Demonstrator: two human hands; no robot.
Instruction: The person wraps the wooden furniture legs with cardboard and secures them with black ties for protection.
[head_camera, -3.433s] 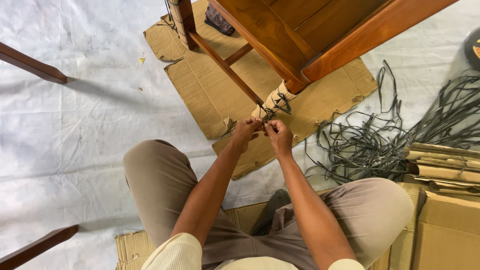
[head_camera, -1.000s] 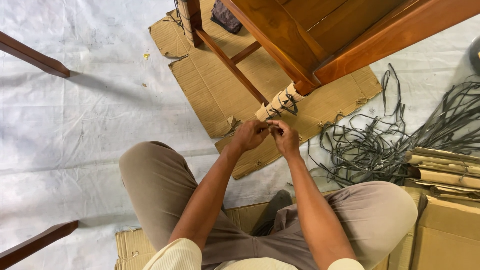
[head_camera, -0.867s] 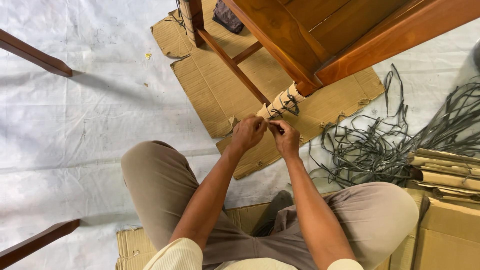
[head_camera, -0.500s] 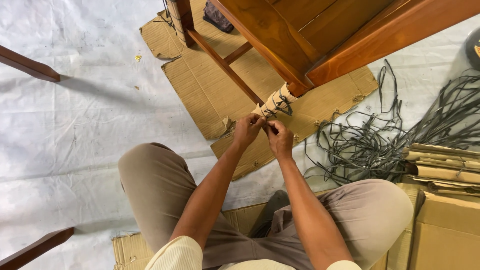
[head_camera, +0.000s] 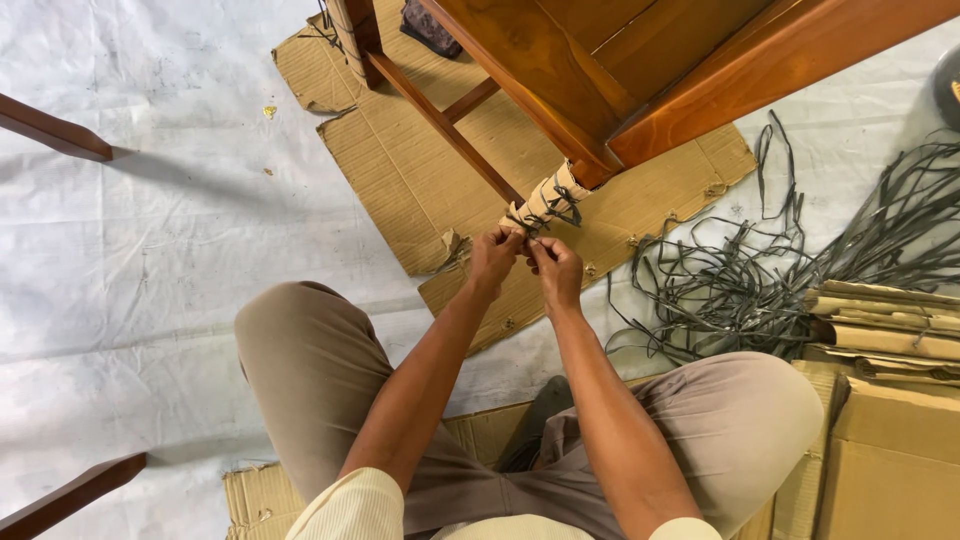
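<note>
Wrapped furniture leg (head_camera: 545, 203) above cardboard sheet (head_camera: 450, 190), long axis slanting from upper right down to lower left; beige paper, dark strap (head_camera: 540, 215) around. Left hand (head_camera: 493, 258), right hand (head_camera: 556, 268) both pinching strap at lower end.

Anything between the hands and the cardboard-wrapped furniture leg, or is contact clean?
Nothing visible in the way. The left hand and right hand sit together at the lower end of the wrapped leg, fingertips at the dark strap tied round the cardboard. The loose strap pile lies off to the right, apart from the hands.
</note>
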